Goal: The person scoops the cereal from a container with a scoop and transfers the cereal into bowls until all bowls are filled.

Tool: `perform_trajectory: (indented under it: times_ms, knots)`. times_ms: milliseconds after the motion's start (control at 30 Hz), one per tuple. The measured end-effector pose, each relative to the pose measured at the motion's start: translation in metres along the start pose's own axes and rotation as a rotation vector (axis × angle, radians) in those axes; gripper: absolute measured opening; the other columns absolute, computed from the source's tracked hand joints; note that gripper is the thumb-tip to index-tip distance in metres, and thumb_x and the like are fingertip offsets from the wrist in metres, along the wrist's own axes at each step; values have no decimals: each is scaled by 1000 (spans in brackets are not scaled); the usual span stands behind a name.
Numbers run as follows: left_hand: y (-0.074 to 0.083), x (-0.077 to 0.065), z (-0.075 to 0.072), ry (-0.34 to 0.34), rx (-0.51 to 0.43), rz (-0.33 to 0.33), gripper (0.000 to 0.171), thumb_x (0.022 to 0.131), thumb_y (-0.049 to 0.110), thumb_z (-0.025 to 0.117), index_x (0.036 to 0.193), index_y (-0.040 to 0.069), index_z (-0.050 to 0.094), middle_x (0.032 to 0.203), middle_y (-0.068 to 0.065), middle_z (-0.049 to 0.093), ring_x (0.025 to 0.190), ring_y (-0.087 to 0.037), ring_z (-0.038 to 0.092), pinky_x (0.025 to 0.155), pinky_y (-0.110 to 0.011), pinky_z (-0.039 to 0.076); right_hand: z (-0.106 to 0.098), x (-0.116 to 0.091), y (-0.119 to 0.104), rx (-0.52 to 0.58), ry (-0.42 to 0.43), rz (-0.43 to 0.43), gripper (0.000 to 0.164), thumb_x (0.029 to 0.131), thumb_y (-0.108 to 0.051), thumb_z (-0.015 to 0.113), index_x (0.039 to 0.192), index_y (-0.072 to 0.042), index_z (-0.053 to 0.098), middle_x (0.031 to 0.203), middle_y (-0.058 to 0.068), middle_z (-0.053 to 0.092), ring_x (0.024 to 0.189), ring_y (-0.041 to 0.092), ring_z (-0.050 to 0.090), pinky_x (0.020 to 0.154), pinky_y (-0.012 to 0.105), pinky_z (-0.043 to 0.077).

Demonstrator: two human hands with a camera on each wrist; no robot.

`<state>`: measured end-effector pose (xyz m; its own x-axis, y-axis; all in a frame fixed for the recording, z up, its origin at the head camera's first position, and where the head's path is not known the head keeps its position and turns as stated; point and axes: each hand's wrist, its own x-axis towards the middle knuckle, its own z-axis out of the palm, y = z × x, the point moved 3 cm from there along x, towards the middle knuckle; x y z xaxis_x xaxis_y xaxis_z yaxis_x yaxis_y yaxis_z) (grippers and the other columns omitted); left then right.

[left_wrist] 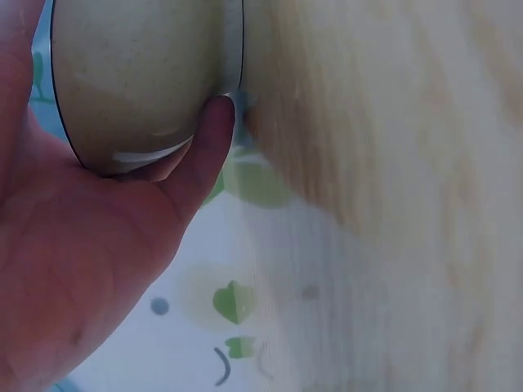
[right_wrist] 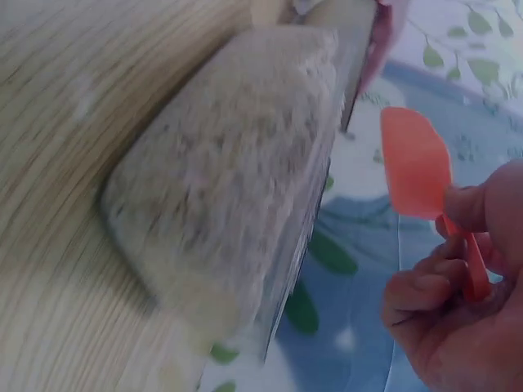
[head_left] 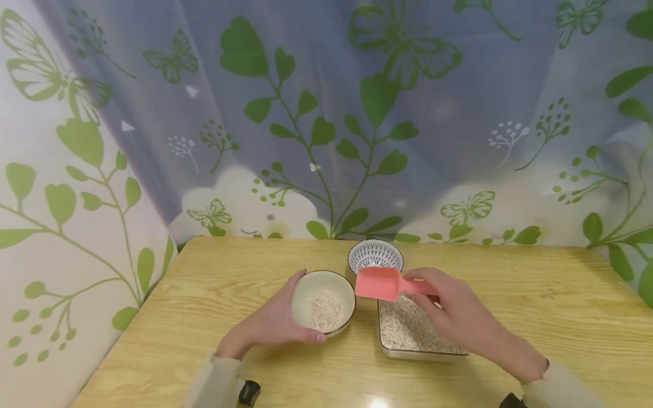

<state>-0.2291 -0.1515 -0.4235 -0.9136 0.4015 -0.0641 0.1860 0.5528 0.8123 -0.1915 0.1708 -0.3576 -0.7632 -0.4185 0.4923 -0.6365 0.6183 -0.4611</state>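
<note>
My left hand (head_left: 275,320) grips a cream bowl (head_left: 301,300) with a dark rim, thumb at the near side and fingers around the left. Some pale oat flakes (head_left: 325,310) lie in the bottom of that bowl. The left wrist view shows the bowl's wall (left_wrist: 139,73) between thumb and fingers. My right hand (head_left: 449,306) pinches the handle of a pink scoop (head_left: 377,283), which is held over the far left corner of a rectangular dish (head_left: 423,355) full of oat flakes (head_left: 408,328). In the right wrist view the scoop (right_wrist: 415,163) shows no flakes on its visible face.
Behind the scoop stands a white patterned bowl (head_left: 374,253) with a dark rim, partly covered by it. Everything rests on a light wooden table (head_left: 229,260). A curtain (head_left: 306,141) printed with leaves and butterflies hangs along the table's back edge.
</note>
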Motion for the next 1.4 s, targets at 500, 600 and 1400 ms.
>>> perform_trajectory:
  times_ms: [500, 600, 1400]
  knots:
    - [24, -17, -22, 105, 222, 110, 122, 71, 57, 88, 164, 22, 17, 166, -10, 23, 150, -36, 30, 119, -63, 34, -33, -36, 41, 131, -183, 256, 15, 100, -17, 67, 115, -19, 68, 95, -3, 78, 67, 1, 58, 56, 22, 43]
    - [42, -20, -19, 134, 222, 156, 117, 71, 53, 89, 163, 24, 22, 166, -8, 24, 150, -34, 30, 117, -61, 37, -30, -39, 43, 172, -241, 250, 17, 100, -18, 66, 117, -18, 67, 95, -3, 78, 70, 1, 59, 58, 22, 45]
    - [105, -1, 98, -4, 189, 184, 104, 86, 55, 77, 164, 19, 19, 165, -4, 25, 149, -26, 34, 119, -51, 41, -67, -51, 48, -184, -231, 150, 25, 89, -16, 79, 110, -27, 71, 104, -12, 74, 85, -7, 62, 64, 23, 54]
